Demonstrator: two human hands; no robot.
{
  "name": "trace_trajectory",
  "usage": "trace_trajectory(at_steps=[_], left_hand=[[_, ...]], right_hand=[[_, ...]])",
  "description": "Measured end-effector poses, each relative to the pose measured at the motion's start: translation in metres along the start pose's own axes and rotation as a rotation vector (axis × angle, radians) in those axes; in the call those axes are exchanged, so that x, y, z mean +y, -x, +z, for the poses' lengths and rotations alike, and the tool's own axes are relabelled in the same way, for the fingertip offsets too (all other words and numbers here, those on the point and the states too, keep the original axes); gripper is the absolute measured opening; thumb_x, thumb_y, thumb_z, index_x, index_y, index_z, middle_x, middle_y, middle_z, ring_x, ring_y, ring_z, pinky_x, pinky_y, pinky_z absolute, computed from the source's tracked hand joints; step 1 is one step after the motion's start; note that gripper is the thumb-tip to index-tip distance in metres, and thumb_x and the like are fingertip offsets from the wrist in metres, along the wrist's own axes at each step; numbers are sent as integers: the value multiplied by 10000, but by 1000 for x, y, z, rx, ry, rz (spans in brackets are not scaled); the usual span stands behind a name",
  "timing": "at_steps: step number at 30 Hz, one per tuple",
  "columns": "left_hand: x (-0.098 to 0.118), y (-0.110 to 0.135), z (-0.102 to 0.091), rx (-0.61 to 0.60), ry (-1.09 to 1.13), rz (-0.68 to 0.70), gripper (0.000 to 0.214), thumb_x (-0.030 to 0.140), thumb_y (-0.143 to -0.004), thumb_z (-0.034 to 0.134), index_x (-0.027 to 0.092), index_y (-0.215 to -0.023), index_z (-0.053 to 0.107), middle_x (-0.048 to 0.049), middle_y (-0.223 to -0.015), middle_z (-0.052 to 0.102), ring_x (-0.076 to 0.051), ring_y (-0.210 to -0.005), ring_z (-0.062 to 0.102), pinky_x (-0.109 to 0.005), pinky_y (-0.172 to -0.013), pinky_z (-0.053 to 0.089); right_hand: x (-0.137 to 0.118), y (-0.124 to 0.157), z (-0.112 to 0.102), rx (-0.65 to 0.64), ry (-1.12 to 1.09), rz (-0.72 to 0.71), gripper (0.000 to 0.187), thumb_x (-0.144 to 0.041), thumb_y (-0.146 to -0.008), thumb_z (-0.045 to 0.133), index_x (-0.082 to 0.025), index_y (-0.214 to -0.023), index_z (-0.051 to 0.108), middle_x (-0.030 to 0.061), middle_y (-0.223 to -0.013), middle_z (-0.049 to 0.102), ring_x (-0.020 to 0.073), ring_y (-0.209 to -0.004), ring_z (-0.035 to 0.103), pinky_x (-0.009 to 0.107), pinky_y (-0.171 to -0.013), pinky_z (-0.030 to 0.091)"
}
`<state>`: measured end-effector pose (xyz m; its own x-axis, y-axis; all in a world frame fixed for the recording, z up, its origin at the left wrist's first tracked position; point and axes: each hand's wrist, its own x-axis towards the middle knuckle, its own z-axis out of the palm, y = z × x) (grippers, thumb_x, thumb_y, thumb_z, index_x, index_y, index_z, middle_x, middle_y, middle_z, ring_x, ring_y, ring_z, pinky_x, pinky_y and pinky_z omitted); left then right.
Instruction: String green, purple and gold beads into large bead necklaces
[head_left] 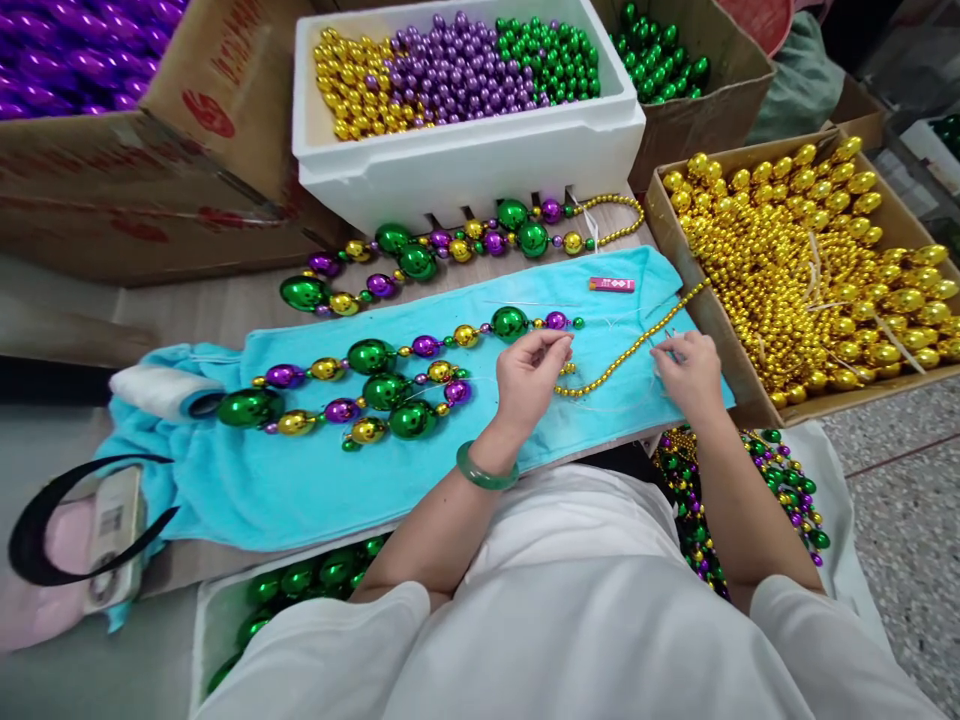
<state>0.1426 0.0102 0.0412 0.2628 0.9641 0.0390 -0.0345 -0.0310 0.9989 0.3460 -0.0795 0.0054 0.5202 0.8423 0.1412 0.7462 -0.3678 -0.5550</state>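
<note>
My left hand (531,378), with a green bangle at the wrist, is closed in a pinch on a fine, clear thread. Gold beads (568,369) lie beside its fingertips. My right hand (686,372) is closed too, with a thin, shiny piece at its fingertips too small to name. Between the hands runs a gold bead strand (626,357), reaching to the box on the right. A necklace of large green, purple and gold beads (371,357) lies in a loop on the turquoise towel (300,500). A needle (529,303) and a red lighter (611,285) rest behind my hands.
A finished-looking bead necklace (416,262) lies behind the towel. Beyond it stands a white foam box (465,165) of sorted beads. Cardboard boxes (217,110) flank it; one box (776,405) holds gold strands. A thread spool (161,392) sits at left.
</note>
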Motion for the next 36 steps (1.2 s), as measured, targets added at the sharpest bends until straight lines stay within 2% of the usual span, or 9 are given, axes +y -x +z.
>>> trace_trajectory(at_steps=[2,6,11,17,22,25,27,31,36], left_hand=[[1,-2,0,-2,10,22,137,290,-752,688,157,-784,701,5,-636,639,-85,-587,575,-215,-584,471],[1,-6,-1,17,45,56,128,287,-759,689,161,-778,698,7,-632,636,-81,-579,573,-212,-573,469],[-1,-5,1,-5,75,35,110,270,-759,687,164,-778,706,12,-626,634,-76,-571,573,-208,-572,471],[3,1,-5,-7,32,37,106,256,-751,694,162,-792,719,4,-641,648,-87,-595,592,-210,-582,478],[2,3,-8,6,33,13,115,270,-745,704,162,-785,718,6,-636,647,-90,-592,596,-216,-586,485],[1,2,-8,5,25,20,116,270,-747,705,162,-785,718,6,-636,647,-87,-590,592,-214,-584,486],[1,0,-9,8,23,31,124,279,-748,707,162,-787,718,6,-632,645,-86,-586,589,-214,-582,489],[3,-4,-11,26,33,57,146,306,-758,706,167,-804,718,4,-646,648,-90,-596,592,-218,-581,495],[13,-3,-17,25,-18,138,125,307,-786,691,196,-823,733,-20,-749,687,-119,-701,628,-241,-623,500]], right_hand=[[8,7,-21,61,-297,-17,148,-323,-770,646,-198,-732,716,60,-807,650,229,-879,587,382,-831,461],[27,31,-61,-182,-632,147,172,-375,-730,707,-204,-746,720,27,-740,679,196,-713,628,336,-673,504],[12,42,-44,-86,-180,140,214,-373,-805,609,-180,-811,700,57,-777,690,200,-720,626,319,-680,480],[-28,30,1,-324,463,230,330,-392,-889,500,-125,-893,695,173,-930,695,281,-836,655,337,-671,447],[-16,23,6,-317,208,284,234,-315,-840,538,-164,-904,705,111,-947,706,254,-868,643,326,-715,447],[1,32,-13,-312,-135,228,216,-346,-786,578,-184,-817,718,50,-848,708,213,-827,631,299,-745,452],[17,43,-29,-441,-262,179,242,-390,-766,595,-184,-787,720,36,-825,703,197,-802,627,284,-740,458],[57,69,-39,-908,89,306,197,-341,-779,595,-194,-778,726,34,-763,701,186,-753,641,258,-670,455],[68,93,-30,-836,437,422,231,-185,-810,523,-109,-868,733,223,-921,696,318,-886,666,399,-746,473]])
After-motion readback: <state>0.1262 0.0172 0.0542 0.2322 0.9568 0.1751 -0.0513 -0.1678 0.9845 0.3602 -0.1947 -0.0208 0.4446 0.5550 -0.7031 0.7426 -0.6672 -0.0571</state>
